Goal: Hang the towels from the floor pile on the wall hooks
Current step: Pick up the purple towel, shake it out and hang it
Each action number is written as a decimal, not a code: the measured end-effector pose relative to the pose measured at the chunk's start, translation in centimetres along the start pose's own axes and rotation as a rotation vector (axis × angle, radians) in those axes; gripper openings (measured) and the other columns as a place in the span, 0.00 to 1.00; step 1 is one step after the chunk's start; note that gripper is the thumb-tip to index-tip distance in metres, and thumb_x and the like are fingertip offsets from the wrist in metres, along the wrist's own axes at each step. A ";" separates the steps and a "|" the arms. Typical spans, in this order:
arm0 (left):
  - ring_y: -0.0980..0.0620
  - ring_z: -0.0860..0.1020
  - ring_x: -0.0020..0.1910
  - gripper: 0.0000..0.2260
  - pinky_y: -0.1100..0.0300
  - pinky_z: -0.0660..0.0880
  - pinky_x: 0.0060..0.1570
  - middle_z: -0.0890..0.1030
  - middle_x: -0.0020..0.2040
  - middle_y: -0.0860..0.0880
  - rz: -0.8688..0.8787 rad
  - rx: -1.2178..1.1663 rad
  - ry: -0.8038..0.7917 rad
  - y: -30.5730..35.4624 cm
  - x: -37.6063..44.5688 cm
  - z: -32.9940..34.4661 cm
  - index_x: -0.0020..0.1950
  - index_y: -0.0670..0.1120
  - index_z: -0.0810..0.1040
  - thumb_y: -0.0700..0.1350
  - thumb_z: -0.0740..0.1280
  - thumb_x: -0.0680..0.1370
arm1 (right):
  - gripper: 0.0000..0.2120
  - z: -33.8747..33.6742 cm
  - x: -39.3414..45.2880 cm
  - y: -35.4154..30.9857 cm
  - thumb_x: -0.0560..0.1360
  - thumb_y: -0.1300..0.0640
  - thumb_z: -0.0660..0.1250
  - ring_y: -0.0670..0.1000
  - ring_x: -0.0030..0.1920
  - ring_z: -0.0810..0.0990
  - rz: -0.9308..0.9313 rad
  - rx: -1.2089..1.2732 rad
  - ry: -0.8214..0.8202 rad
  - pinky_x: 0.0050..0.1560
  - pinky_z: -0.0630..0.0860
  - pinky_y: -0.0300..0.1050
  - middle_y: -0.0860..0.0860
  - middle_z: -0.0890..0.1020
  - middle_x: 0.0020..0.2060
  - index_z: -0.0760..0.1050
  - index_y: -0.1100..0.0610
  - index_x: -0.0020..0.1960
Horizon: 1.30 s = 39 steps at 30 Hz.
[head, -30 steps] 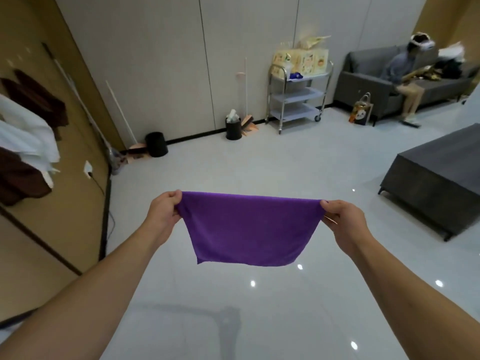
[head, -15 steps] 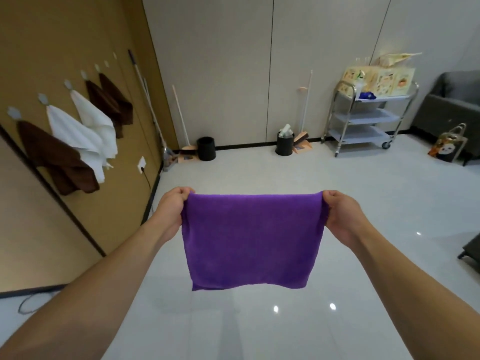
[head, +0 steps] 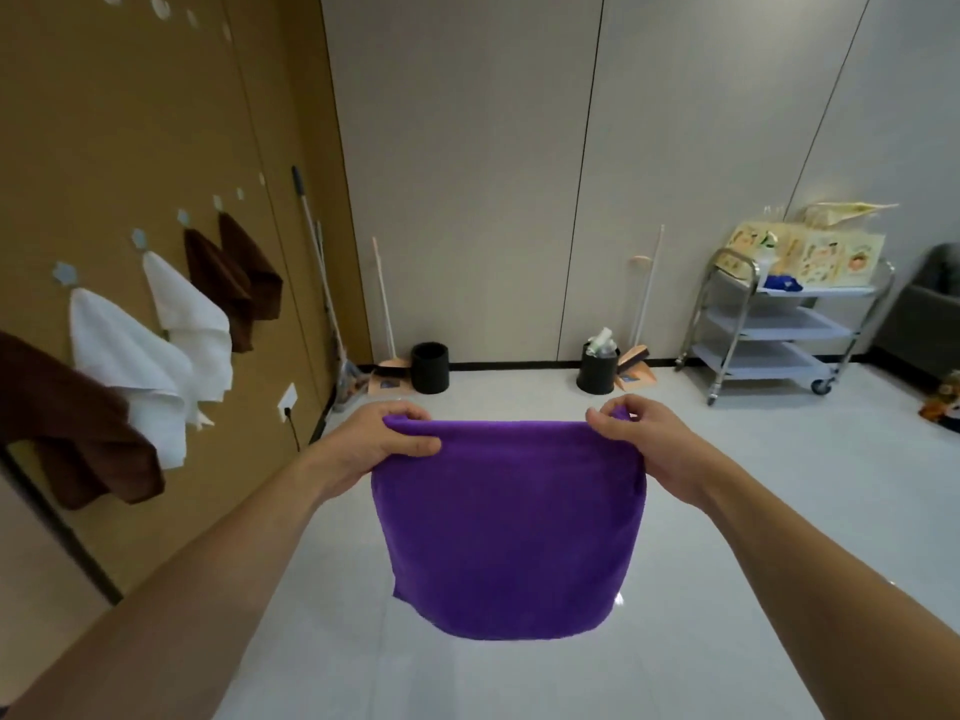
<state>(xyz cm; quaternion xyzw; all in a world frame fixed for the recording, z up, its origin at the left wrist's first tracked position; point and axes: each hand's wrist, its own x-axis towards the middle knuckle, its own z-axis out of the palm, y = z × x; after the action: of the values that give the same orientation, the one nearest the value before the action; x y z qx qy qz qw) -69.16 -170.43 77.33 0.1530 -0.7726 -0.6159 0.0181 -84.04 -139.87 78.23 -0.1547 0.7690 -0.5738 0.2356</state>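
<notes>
Closer to the hooks now, left hand [head: 382, 441] and right hand [head: 641, 439] grip the purple towel [head: 509, 527].

One square purple microfibre towel [head: 511, 527] hangs in the air, pinched by two bare hands, the left hand [head: 382, 441] and the right hand [head: 647, 444]. On the tan wall hang five towels: three dark brown cloth towels [head: 78, 433] [head: 215, 283] [head: 254, 272] and two white cloth towels [head: 130, 361] [head: 195, 324]. Two round black bins [head: 430, 367] [head: 596, 371] stand by the far wall. There is one three-shelf metal cart [head: 779, 324] on wheels and one white wall socket [head: 287, 402]
</notes>
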 end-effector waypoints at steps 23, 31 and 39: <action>0.50 0.79 0.51 0.05 0.57 0.75 0.46 0.81 0.49 0.51 0.100 0.274 0.510 2.3 30.0 -10.8 0.49 0.52 0.82 0.43 0.68 0.80 | 0.06 5.4 37.8 -6.8 0.76 0.51 0.71 0.53 0.43 0.79 -0.316 -0.296 0.009 0.40 0.74 0.45 0.51 0.81 0.41 0.77 0.50 0.43; 0.52 0.77 0.50 0.05 0.57 0.74 0.47 0.80 0.49 0.52 0.043 0.359 0.544 5.4 40.7 -12.0 0.51 0.51 0.81 0.45 0.65 0.82 | 0.04 2.4 51.0 -10.2 0.77 0.53 0.70 0.54 0.45 0.80 -0.314 -0.291 -0.079 0.38 0.73 0.44 0.52 0.82 0.45 0.76 0.50 0.46; 0.53 0.78 0.50 0.06 0.60 0.72 0.42 0.80 0.51 0.53 -0.052 0.361 0.550 3.9 48.4 -13.7 0.50 0.56 0.79 0.47 0.64 0.82 | 0.09 2.9 60.1 -10.2 0.78 0.62 0.67 0.51 0.48 0.79 -0.369 -0.301 -0.207 0.43 0.74 0.44 0.49 0.82 0.48 0.79 0.47 0.48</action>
<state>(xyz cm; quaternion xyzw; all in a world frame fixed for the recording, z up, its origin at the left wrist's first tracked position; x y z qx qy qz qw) -113.18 -195.17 76.61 0.3339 -0.8312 -0.4051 0.1828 -133.36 -175.73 76.16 -0.3835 0.7762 -0.4675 0.1786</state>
